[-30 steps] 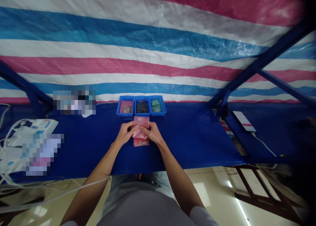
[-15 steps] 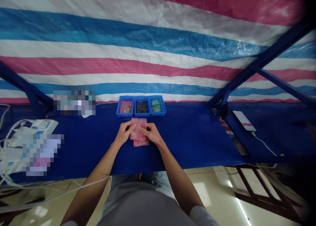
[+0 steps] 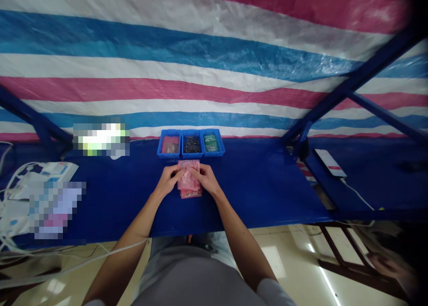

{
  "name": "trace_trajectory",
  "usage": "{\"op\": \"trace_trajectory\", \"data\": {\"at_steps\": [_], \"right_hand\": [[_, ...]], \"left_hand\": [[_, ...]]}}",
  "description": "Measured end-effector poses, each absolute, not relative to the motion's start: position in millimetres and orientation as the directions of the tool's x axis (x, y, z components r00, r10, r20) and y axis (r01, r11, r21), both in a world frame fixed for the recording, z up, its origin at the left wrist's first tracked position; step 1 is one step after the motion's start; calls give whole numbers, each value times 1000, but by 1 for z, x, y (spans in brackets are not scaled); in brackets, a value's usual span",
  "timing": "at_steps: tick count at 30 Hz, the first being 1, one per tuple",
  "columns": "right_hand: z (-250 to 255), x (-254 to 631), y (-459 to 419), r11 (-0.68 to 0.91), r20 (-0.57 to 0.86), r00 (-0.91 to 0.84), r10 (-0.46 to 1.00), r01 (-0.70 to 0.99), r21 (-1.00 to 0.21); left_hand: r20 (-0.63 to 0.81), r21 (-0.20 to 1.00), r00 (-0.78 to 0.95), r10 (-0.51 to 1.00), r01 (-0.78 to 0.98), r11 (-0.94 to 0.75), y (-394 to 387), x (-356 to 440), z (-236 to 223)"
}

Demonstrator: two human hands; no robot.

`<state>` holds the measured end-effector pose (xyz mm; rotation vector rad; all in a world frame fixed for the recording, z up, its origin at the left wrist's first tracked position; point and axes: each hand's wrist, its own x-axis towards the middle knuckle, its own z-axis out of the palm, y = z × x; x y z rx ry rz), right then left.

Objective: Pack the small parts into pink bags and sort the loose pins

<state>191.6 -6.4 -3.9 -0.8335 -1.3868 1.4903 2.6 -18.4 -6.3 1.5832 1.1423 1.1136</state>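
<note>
On the blue worktop (image 3: pixel 261 190), just below three blue plastic bins (image 3: pixel 191 131), lies a crinkled stack of translucent pink plastic bags (image 3: pixel 189 181). The left hand (image 3: pixel 166 181) and the right hand (image 3: pixel 206 180) both grasp its sides, fingers curled over the top.

no readable text, phone screen (image 3: pixel 330 163) too small

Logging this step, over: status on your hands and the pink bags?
Left hand, right hand on stack of pink plastic bags. Three blue bins beyond, not touched.
</note>
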Motion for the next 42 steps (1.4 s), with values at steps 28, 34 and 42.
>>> {"op": "trace_trajectory", "data": {"at_steps": [28, 34, 42], "right_hand": [[-10, 190, -6, 123, 128, -342, 931, -36, -992], [-8, 190, -5, 80, 121, -379, 917, -122, -989], [-5, 191, -7, 82, 104, -383, 918, -75, -994]], "left_hand": [[194, 933, 197, 961, 266, -243, -20, 5, -6], [169, 957, 183, 968, 206, -206, -21, 8, -2], [168, 959, 173, 971, 201, -202, -19, 5, -3]]}}
